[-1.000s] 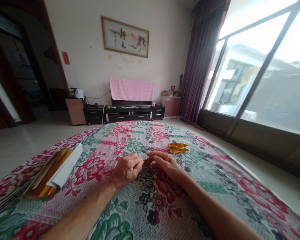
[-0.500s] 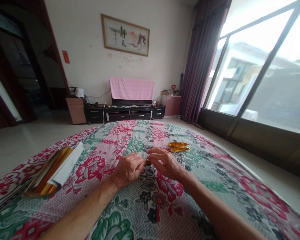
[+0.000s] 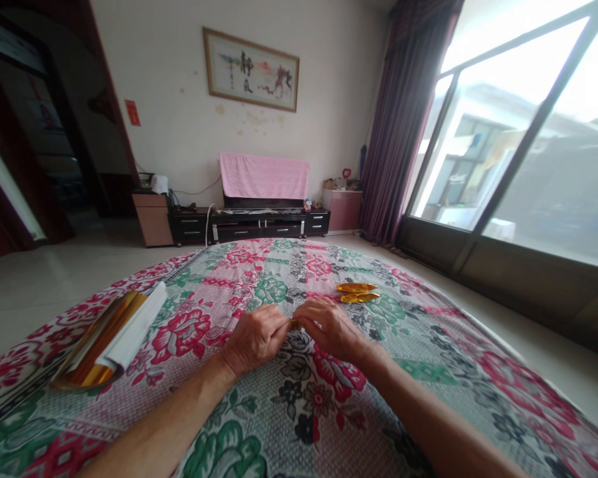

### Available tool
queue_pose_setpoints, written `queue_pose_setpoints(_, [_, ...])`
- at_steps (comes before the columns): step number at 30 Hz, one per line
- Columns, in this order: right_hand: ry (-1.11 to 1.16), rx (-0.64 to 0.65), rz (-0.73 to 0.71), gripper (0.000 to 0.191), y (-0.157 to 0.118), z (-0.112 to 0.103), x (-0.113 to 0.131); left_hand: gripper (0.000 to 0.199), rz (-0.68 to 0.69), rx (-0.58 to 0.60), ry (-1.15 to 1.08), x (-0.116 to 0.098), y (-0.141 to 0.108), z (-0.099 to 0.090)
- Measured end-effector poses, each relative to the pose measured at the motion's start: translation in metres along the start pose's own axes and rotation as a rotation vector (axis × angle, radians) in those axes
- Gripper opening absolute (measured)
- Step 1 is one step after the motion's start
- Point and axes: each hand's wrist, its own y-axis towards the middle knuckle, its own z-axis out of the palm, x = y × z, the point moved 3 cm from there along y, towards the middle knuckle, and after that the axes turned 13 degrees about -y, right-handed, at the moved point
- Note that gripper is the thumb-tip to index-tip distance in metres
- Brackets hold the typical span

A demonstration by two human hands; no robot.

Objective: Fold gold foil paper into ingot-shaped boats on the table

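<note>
Between my hands, low over the patterned cloth, is a small piece of gold foil paper [image 3: 294, 324], mostly hidden by fingers. My left hand [image 3: 259, 333] is closed, pinching its left end between thumb and fingers. From the other side my right hand [image 3: 329, 325] grips its right end, fingers curled. To the right, beyond that hand, two folded gold paper boat-like pieces [image 3: 357, 293] with pointed ends lie side by side. At the left of the table rests a curled stack of gold paper sheets [image 3: 102, 342] with white backs.
A floral cloth [image 3: 219, 411] covers the round table. Behind it stand a low black TV cabinet [image 3: 259, 229] and a screen under a pink towel [image 3: 264, 175]. A large window [image 3: 523, 146] and dark curtain [image 3: 391, 133] are on the right.
The fingers of my right hand have curled in closer around the gold foil paper. My left hand has stayed nearly still.
</note>
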Motion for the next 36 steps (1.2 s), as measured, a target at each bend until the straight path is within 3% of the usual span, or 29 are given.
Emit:
queue_pose_setpoints(16, [0.07, -0.039, 0.064, 0.022, -0.001, 0.002, 0.0, 0.025, -0.008, 0.012, -0.043, -0.001, 0.001, -0.001])
queue_pose_setpoints(24, [-0.075, -0.161, 0.041, 0.02, -0.008, -0.006, -0.009, 0.019, -0.06, -0.112, -0.14, 0.008, -0.002, -0.008])
queue_pose_setpoints(36, [-0.179, -0.19, 0.002, 0.018, -0.01, -0.005, -0.012, 0.018, -0.008, -0.141, -0.173, 0.008, -0.002, -0.007])
